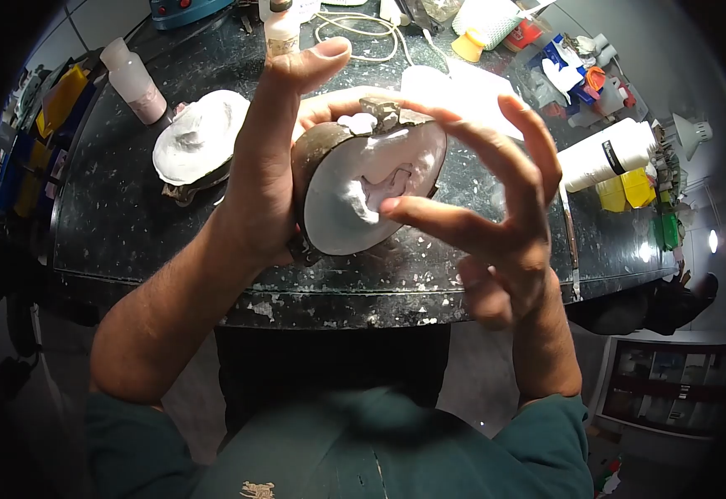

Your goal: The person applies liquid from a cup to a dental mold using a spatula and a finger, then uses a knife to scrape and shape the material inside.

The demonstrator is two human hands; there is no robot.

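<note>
My left hand (259,191) is closed round a dental flask half (317,154), its thumb sticking up on the left and its fingers behind. White plaster (334,220) fills the metal shell, with a pinkish hollow and a dark curved line in the middle. My right hand (508,220) has its fingers spread. Its index fingertip touches the hollow, and another finger reaches the upper right rim. The right thumb is blurred below. Left of my left hand, a second flask half (201,137) filled with white plaster lies on the black bench (329,291).
A plastic bottle (134,83) with pink contents stands at the back left, and a dropper bottle (282,29) behind my left thumb. On the right lie a white bottle (608,155) and a thin metal tool (570,241). A cable (363,58) and mixed containers crowd the back.
</note>
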